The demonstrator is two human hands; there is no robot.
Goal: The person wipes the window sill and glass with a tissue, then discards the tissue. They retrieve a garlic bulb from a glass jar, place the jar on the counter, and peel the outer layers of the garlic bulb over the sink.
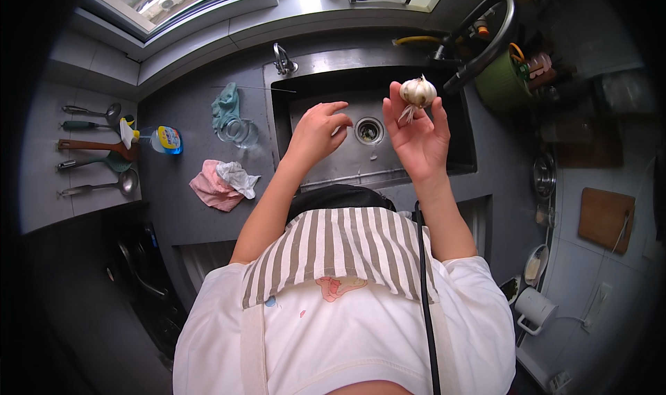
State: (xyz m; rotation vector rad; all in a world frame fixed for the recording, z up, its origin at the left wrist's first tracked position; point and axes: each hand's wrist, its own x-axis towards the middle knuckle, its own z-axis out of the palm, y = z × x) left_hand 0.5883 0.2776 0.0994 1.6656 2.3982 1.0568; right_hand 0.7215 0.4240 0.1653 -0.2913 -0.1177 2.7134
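A white garlic bulb (pixel 418 92) with its roots hanging down is held up in the fingers of my right hand (pixel 419 140), over the right part of the steel sink (pixel 333 158). My left hand (pixel 322 132) is over the sink's left part, its fingers curled a little and apart, with nothing in them. Between the two hands lies the round drain (pixel 369 131), which has some small green scraps in it. A small whitish bit (pixel 373 156) lies on the sink floor just below the drain.
Left of the sink are a clear glass vessel (pixel 235 130), a teal cloth (pixel 225 103), pink (pixel 217 187) and white cloths (pixel 238 179) and a spray bottle (pixel 165 139). A small tap (pixel 283 61) and a large curved faucet (pixel 507 25) stand behind it. A green container (pixel 500 85) is at right.
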